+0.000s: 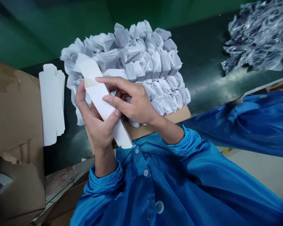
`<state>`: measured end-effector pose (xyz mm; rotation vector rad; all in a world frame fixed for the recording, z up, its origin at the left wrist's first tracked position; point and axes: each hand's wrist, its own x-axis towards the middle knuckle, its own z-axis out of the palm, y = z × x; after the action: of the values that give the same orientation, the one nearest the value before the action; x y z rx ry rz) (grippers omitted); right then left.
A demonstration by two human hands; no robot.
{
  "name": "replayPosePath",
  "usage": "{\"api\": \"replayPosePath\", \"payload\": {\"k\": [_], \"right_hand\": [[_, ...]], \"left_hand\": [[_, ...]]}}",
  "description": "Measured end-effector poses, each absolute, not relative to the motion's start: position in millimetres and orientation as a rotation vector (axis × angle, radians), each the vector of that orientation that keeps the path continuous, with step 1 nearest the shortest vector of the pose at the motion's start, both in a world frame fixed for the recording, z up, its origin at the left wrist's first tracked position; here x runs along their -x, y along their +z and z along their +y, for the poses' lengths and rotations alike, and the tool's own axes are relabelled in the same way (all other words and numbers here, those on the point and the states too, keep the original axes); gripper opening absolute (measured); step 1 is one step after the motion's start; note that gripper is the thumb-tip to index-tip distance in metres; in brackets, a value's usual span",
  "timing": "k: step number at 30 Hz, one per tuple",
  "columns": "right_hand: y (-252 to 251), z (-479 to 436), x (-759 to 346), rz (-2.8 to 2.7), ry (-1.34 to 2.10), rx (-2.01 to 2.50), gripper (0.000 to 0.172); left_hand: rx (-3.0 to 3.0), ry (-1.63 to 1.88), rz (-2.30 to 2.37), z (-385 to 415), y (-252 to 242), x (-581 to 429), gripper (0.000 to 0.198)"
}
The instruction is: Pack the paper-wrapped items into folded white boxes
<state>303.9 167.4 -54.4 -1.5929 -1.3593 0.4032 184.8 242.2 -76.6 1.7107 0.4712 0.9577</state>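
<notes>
A long white paper carton (pixel 101 97) slants across the middle of the view, its top flap (pixel 91 69) standing up at the far end. My left hand (pixel 95 124) is wrapped round the carton from the left, thumb lying over its face. From the other side my right hand (pixel 132 100) grips the same carton, with the index fingertip at the base of the flap and the thumb on the front panel. Beneath both hands are rows of small parcels in thin whitish wrapping (pixel 141 59), closely packed on a cardboard piece (pixel 179 115). Whether anything is inside the carton is hidden.
Flat white cartons (pixel 52 103) lie stacked at the left on the dark green tabletop (pixel 198 53). A large brown cardboard box (pixel 16 125) stands at the left edge. Clear plastic-wrapped items (pixel 261 34) are heaped at the far right, and a co-worker's blue sleeve (pixel 254 119) shows below them.
</notes>
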Motion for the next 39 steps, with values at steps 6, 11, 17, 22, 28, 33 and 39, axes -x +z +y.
{"api": "replayPosePath", "payload": {"k": [6, 11, 17, 22, 28, 33, 39], "right_hand": [[-45.5, 163.4, -306.4, -1.417, 0.272, 1.377, 0.030], [-34.9, 131.9, -287.1, -1.540, 0.230, 1.298, 0.028], [-58.2, 81.5, -245.2, -1.600, -0.086, 1.381, 0.036], [-68.0, 70.3, -241.9, -1.334, 0.327, 1.367, 0.045], [-40.5, 99.0, -253.2, -0.970, 1.087, 1.129, 0.037], [-39.7, 93.0, -241.1, -0.961, 1.172, 1.064, 0.023], [-58.4, 83.7, -225.3, -0.753, 1.156, 1.099, 0.026]], "left_hand": [[-1.820, 0.959, 0.523, 239.1, -64.2, -174.5, 0.067], [-2.037, 1.063, 0.666, 216.3, -54.1, -138.3, 0.059], [-2.131, 1.009, 0.576, 180.4, -76.6, -90.8, 0.056], [-1.862, 0.806, 0.613, 159.7, -92.9, -70.9, 0.051], [-2.020, 0.712, 0.546, 151.9, -89.6, -67.6, 0.051], [-2.195, 0.883, 0.614, 149.0, -89.7, -70.1, 0.053], [-2.096, 1.030, 0.582, 140.6, -104.1, -74.6, 0.075]]}}
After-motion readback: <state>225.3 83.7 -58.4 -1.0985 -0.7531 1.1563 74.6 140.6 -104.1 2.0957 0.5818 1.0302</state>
